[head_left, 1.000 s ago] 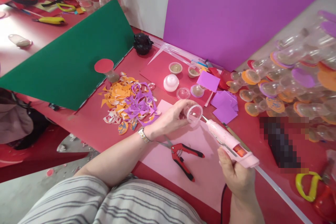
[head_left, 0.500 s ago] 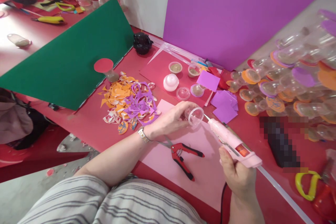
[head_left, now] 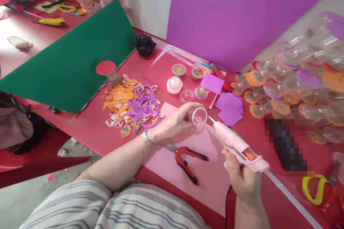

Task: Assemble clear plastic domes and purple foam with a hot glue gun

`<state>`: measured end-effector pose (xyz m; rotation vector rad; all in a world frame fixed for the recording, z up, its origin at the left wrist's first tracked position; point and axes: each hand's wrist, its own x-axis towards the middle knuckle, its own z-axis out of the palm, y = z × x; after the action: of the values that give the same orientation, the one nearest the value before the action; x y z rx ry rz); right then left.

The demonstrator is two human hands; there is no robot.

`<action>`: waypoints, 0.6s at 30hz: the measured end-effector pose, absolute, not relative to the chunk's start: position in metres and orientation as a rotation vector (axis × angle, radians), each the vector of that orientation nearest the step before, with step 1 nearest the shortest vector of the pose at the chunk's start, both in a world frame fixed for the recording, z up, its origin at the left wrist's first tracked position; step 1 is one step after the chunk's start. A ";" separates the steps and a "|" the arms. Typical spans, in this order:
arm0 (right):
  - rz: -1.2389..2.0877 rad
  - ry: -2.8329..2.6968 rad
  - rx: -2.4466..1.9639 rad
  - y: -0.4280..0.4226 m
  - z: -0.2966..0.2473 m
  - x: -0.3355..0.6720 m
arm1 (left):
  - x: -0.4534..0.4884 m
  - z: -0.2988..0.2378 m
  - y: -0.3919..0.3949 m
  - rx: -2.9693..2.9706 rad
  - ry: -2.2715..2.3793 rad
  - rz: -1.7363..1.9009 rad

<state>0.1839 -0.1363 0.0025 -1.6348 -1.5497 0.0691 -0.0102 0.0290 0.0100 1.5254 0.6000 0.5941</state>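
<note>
My left hand point(head_left: 178, 120) is closed around a small clear plastic cup point(head_left: 200, 118), its round rim turned toward the right. In my right hand point(head_left: 243, 182) is a pink hot glue gun point(head_left: 236, 143), held by the handle, with a long glue stick point(head_left: 288, 193) out of its back. The metal nozzle is close to the cup's rim, with a small gap between them. Below my left hand, red-handled snips point(head_left: 186, 161) lie on a pink sheet point(head_left: 209, 182). Purple paper squares point(head_left: 229, 111) lie beyond the nozzle.
Orange and purple paper scraps point(head_left: 134, 100) are heaped on the left. Small sand-filled cups point(head_left: 178, 69) and a clear lid point(head_left: 187, 96) sit behind my hands. Stacked clear cup pieces point(head_left: 285, 86) crowd the right side. A green board point(head_left: 77, 53) leans at left, yellow-handled scissors point(head_left: 313, 188) lie at right.
The glue gun's nozzle has drawn slightly away from the cup's rim. My left hand has tilted the cup a little, so its opening faces me more.
</note>
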 end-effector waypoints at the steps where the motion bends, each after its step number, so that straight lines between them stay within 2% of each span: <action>1: 0.120 -1.533 -1.630 -0.137 0.002 0.184 | -0.010 0.009 0.029 1.506 0.595 0.592; 6: 0.276 -1.505 -1.577 -0.138 0.004 0.182 | -0.009 0.009 0.029 1.416 0.566 0.631; 18: 0.232 -1.514 -1.546 -0.137 0.003 0.183 | -0.008 0.012 0.029 1.368 0.626 0.614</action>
<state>0.1830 -0.1374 0.0028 -1.5458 -1.5139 0.2315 -0.0077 0.0287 0.0120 1.3682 0.6264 0.6143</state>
